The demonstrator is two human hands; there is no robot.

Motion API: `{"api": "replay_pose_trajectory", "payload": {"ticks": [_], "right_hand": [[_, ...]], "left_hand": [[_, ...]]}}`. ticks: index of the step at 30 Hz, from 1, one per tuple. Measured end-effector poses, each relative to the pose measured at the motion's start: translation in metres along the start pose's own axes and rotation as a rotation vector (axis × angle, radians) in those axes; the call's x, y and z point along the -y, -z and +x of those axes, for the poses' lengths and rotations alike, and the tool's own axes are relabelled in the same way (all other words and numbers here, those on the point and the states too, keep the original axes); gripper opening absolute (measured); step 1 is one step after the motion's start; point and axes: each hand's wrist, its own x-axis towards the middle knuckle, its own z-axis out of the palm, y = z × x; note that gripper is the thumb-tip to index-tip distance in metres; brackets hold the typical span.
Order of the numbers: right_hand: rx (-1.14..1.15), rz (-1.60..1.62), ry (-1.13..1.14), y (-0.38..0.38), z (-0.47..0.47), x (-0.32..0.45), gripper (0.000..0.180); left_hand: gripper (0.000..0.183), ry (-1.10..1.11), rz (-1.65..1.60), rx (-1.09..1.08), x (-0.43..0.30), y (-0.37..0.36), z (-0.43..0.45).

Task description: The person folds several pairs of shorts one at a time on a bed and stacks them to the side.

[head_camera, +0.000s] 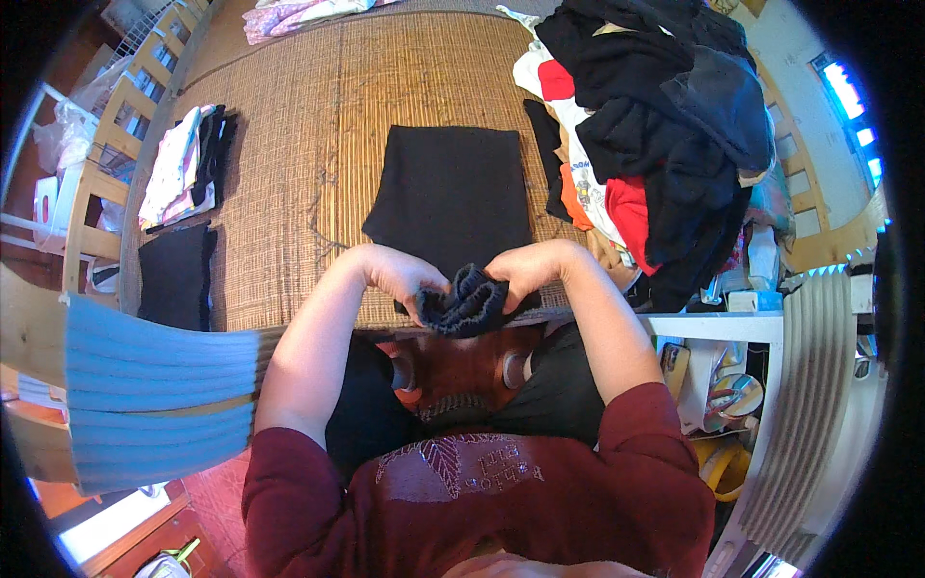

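Note:
A black garment [455, 188] lies flat on the woven mat [282, 144] in front of me, its far edge spread out straight. Its near end is bunched up at the mat's front edge, where a gathered, ruffled rim [466, 303] shows. My left hand [405, 278] grips the left side of this bunched end, with the fingers partly hidden by cloth. On the opposite side my right hand [524, 274] grips it too, thumb on top and the other fingertips out of sight.
A large heap of dark, white and red clothes [665, 123] rises at the right. Along the left edge lie a stack of folded clothes [181, 166] and a folded black garment [175, 274]. Pink patterned cloth [303, 16] lies at the far end. A wooden rail [108, 180] borders the left side.

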Motion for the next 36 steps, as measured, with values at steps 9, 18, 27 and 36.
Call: {"api": "replay_pose_trajectory", "payload": {"ticks": [9, 18, 27, 36], "right_hand": [[-0.708, 0.880, 0.315, 0.052, 0.010, -0.052, 0.044], [-1.328, 0.684, -0.112, 0.069, 0.076, -0.106, 0.046], [-1.373, 0.554, -0.156, 0.067, 0.064, -0.120, 0.038], [-0.748, 0.131, -0.579, 0.043, 0.024, -0.100, 0.062]], "left_hand": [[0.041, -0.300, -0.673, -1.104, 0.045, 0.044, 0.002], [0.052, 0.210, -0.599, -1.451, 0.126, 0.066, 0.036], [0.028, 0.279, -0.502, -1.468, 0.120, 0.060, 0.022], [0.057, 0.596, 0.085, -1.216, 0.101, 0.038, 0.007]]}}
